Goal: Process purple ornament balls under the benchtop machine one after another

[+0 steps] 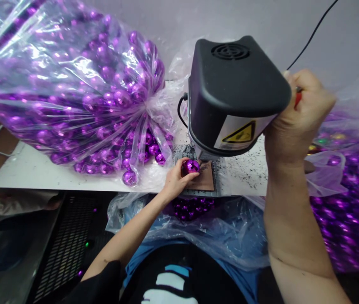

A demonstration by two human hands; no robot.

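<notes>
My left hand (177,178) is closed around a shiny purple faceted ball (192,166), with thumb and fingers on its sides. The ball is held over a brown board (206,179) on the machine base, beside the tip under the head of a black bench drill press (236,88). A yellow warning label (241,133) is on the front of its housing. My right hand (307,99) is closed on a lever at the machine's right side. Only a red bit of this lever shows between the fingers.
A large clear bag of purple balls (87,93) lies on the white table (33,166) at left. More purple balls (350,211) are in plastic at right, and several in plastic at my lap (193,207). Dark shavings (252,171) surround the machine. A black crate (68,236) stands below left.
</notes>
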